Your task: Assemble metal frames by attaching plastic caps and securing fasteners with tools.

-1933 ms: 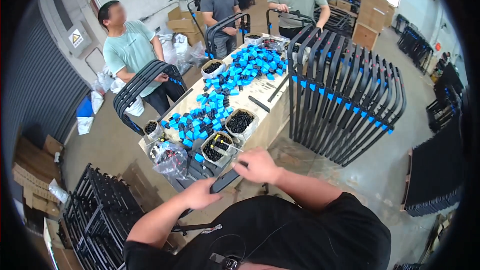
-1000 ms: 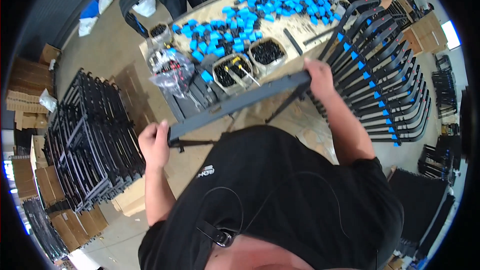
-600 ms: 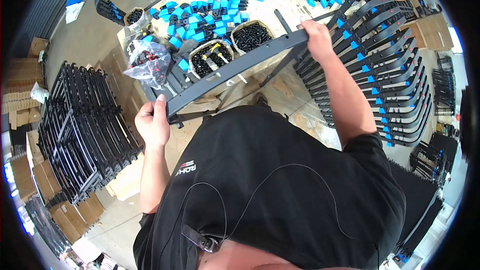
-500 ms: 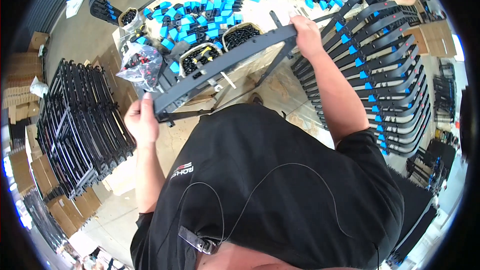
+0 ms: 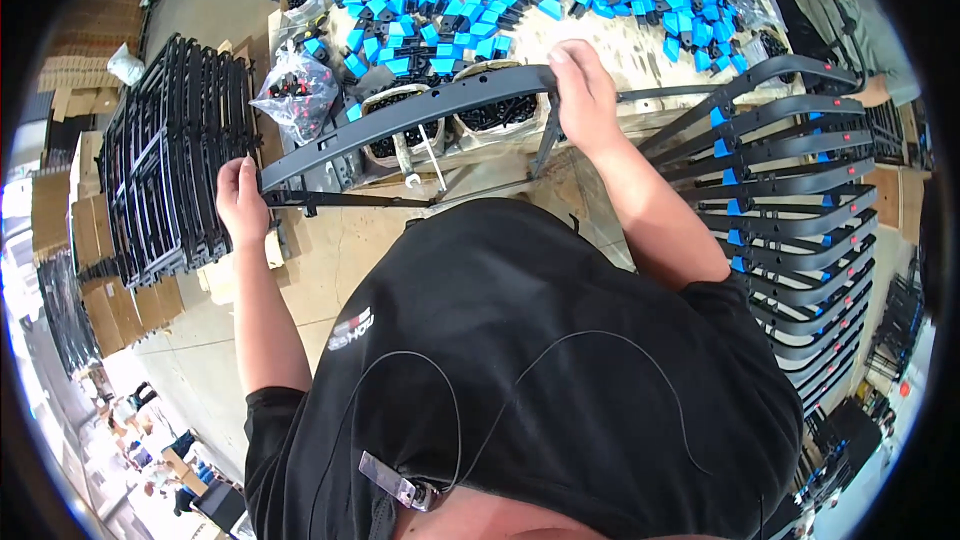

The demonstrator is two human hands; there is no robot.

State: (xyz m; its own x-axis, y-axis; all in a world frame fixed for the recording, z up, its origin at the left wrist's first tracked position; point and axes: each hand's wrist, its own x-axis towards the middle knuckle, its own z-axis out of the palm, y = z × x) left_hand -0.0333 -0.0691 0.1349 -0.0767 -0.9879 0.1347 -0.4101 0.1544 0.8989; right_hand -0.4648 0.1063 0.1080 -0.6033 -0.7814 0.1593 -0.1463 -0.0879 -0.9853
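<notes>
Between my two hands I hold a black metal frame [image 5: 400,118] with a long curved bar facing up. Around its left end close the fingers of my left hand [image 5: 242,202], near the stack of frames on the left. My right hand [image 5: 585,95] grips the other end, its thumb side over the bar. Below the bar, thinner black legs of the frame run down toward my body. Behind it, two boxes of small black parts [image 5: 497,112] stand at the table's near edge, partly hidden by the bar. A wrench [image 5: 407,162] hangs or leans there too.
Many blue-and-black plastic pieces [image 5: 470,15] cover the wooden table [image 5: 625,65]. A plastic bag with red and black parts [image 5: 297,100] lies at its left corner. Stacked black frames stand left [image 5: 175,160] and right [image 5: 800,195]. Another person's hand [image 5: 872,92] is at the far right.
The held frame has swung left, its left end rising toward the left stack. Both hands keep their hold and have shifted left. My view has turned, so the table appears farther right.
</notes>
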